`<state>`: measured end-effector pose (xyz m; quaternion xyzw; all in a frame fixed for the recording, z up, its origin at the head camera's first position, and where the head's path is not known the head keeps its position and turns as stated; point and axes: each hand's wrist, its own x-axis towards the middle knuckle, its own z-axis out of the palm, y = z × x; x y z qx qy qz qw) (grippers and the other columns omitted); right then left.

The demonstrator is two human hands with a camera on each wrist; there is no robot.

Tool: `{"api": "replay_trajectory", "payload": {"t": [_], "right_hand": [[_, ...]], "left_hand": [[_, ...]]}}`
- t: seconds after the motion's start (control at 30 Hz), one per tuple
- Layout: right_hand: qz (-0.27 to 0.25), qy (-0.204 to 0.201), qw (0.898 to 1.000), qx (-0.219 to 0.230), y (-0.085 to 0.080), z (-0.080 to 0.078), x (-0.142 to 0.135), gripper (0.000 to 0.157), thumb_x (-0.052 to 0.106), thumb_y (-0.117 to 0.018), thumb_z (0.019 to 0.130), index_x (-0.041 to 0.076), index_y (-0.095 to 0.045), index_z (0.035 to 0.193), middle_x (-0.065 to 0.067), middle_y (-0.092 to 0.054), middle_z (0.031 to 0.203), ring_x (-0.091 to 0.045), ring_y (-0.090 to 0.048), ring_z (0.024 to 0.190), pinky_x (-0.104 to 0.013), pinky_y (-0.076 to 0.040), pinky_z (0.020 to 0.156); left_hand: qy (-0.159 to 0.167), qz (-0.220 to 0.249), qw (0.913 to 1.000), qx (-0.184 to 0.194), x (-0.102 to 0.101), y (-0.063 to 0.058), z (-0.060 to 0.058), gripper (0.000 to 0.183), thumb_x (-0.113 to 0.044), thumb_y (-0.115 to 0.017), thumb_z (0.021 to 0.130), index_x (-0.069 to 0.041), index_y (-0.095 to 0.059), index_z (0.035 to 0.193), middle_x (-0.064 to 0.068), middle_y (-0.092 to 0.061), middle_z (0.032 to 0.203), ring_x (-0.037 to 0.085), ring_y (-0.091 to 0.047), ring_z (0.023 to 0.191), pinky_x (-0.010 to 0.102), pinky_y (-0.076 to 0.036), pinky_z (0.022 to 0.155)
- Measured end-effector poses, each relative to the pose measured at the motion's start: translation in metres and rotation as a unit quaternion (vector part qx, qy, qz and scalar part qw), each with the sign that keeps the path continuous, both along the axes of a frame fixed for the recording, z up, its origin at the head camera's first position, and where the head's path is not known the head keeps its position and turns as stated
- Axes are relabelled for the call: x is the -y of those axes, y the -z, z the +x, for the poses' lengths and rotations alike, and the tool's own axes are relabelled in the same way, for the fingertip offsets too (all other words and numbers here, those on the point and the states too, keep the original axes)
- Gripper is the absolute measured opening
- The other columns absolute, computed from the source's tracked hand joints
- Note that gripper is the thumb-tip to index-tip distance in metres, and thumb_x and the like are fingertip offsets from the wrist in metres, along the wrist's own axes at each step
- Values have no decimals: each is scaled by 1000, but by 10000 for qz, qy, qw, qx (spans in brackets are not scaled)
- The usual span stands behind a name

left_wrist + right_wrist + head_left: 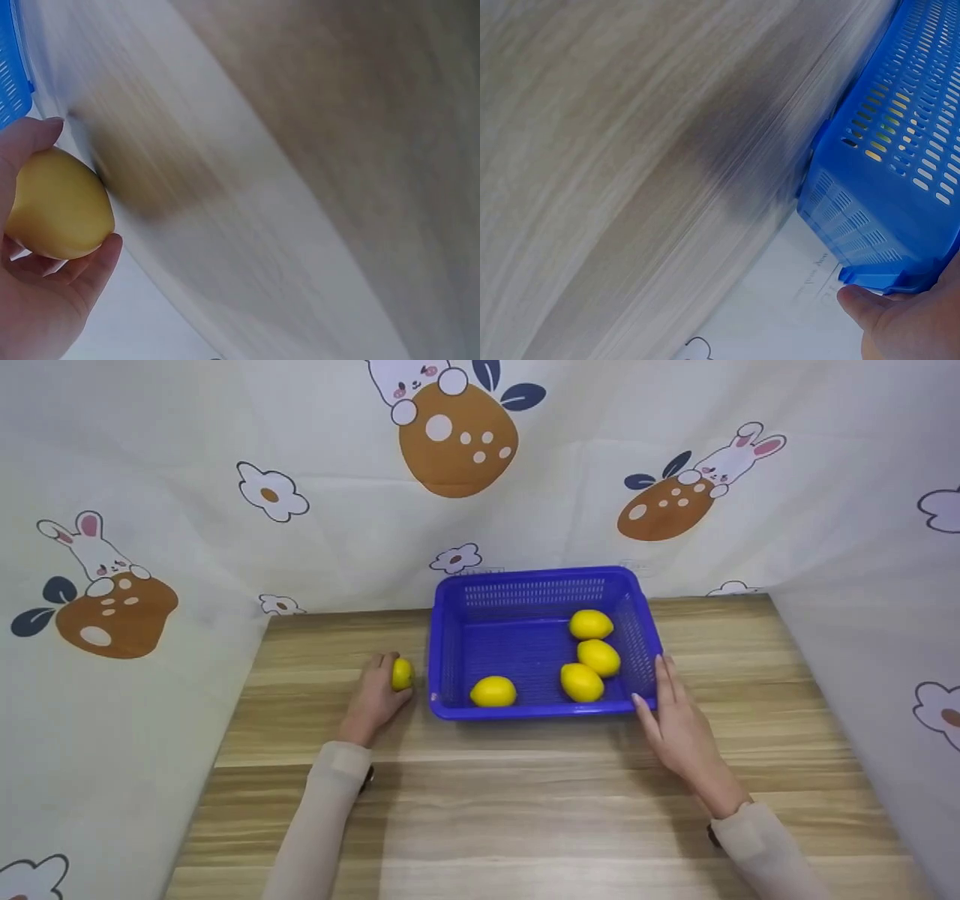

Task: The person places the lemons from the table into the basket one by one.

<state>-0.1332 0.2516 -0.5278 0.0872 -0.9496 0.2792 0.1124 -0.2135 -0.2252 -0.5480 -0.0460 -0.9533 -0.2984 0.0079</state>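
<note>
My left hand [375, 697] holds a yellow lemon [402, 674] just left of the blue plastic basket [544, 711]. In the left wrist view the lemon [64, 206] sits between thumb and fingers, close to the tabletop; whether it touches the wood I cannot tell. Inside the basket one lemon [493, 691] lies near the front left. Three more, including the rearmost lemon [591, 625], form a row along the right side. My right hand [681, 727] rests against the basket's front right corner with fairly straight fingers, thumb at the front rim and fingers along the right side.
The basket stands toward the back of a wood-grain table [510, 810]. A pale cloth [330, 547] printed with rabbits and flowers hangs behind and along both sides. Slotted holes line the basket's walls, and lemons show through them in the right wrist view.
</note>
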Motion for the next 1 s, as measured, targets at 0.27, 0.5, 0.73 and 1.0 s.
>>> {"api": "replay_trajectory", "payload": {"t": [0.27, 0.5, 0.73, 1.0], "right_hand": [[51, 8, 9998, 175, -3, 1, 0, 72, 27, -53, 112, -9, -19, 164, -32, -20, 170, -54, -35, 150, -71, -35, 118], [109, -20, 9998, 160, -2, 0, 0, 72, 27, -52, 112, -9, -19, 164, -32, -20, 171, -54, -33, 151, -70, -34, 119], [70, -19, 9998, 193, -2, 0, 0, 72, 28, -52, 112, -8, -19, 165, -31, -19, 171, -53, -33, 151, -70, -33, 119], [113, -51, 9994, 318, -4, 0, 0, 72, 31, -49, 113, -7, -16, 166, -31, -16, 172, -54, -31, 152, -70, -31, 121]], "left_hand": [[40, -50, 10000, 10, 1, -5, 2, 65, -3, -80, 87, 8, -50, 143, 33, -53, 139, 47, -55, 126, 59, -48, 110], [46, -172, 9998, 40, 2, -16, 6, 67, -7, -79, 90, 7, -48, 147, 33, -54, 142, 47, -57, 127, 61, -51, 107], [111, -199, 9997, -22, -2, -30, 11, 69, -7, -81, 90, 7, -48, 149, 35, -53, 143, 48, -57, 129, 61, -50, 109], [250, -327, 9988, -273, -5, -45, 19, 70, -8, -83, 89, 7, -49, 149, 33, -53, 142, 48, -58, 128, 60, -51, 110]]}}
